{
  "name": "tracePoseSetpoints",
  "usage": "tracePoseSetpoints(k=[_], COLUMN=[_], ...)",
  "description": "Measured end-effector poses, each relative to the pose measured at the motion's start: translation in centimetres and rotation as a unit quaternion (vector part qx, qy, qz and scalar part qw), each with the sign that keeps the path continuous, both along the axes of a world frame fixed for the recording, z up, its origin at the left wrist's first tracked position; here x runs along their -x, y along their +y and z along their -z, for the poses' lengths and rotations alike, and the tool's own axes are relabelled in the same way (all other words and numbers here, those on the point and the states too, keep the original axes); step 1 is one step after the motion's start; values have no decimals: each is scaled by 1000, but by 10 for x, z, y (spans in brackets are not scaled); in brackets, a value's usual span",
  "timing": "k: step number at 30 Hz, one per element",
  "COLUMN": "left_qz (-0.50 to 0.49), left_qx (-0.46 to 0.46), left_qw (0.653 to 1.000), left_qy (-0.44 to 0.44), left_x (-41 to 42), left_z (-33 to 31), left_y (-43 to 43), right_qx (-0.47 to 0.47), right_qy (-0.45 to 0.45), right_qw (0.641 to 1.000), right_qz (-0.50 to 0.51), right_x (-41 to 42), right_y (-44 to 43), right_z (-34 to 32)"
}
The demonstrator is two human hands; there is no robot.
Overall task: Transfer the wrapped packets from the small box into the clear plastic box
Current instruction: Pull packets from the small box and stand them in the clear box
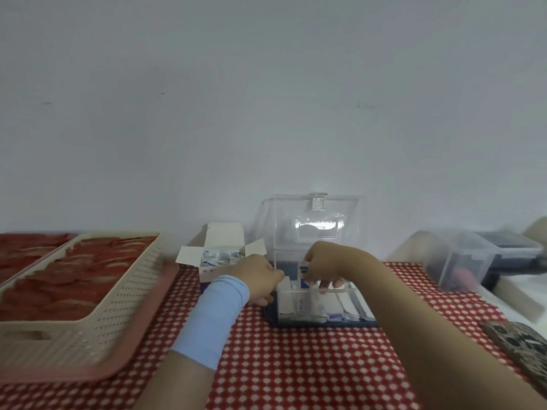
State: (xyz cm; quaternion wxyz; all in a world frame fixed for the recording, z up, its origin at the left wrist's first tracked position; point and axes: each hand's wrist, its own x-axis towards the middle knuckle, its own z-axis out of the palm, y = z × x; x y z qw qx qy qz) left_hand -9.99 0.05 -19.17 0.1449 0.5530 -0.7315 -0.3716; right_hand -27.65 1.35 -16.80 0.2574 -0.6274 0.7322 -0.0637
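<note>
Right hand [325, 263] pinches 1 wrapped packet [304, 266] over clear plastic box [352, 303], table's [296, 365] far edge; left hand [257, 276] curled, hold indeterminate.

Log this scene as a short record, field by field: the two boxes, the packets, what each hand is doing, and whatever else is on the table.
small box: open, flaps up, wrapped packets inside
clear plastic box: right of the small box, lid raised, packets inside
right hand: pinches a blue-and-white packet over the clear box
left hand: fingers curled at the clear box's left wall; grip unclear
basket: cream, holds red items, sits on a pink tray
tablecloth: red with white pattern
</note>
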Motion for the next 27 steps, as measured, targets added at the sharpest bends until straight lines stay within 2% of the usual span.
tracePoseSetpoints(k=[11,15,21,27], left_qz=[19,25,38,56], left_qx=[22,25,43,34], left_qw=[999,998,996,995], left_qy=[-25,-46,-63,-81], left_x=[2,1,2,0], left_z=[3,2,-2,-1], left_y=[-6,-6,-3,-4], right_qx=[25,47,31,43], right_qy=[114,125,147,143], right_qw=[993,991,988,989], right_qz=[-8,-2,-35,1], right_x=[-11,-13,-12,-10], right_y=[-17,-20,-18,-17], right_z=[29,28,32,26])
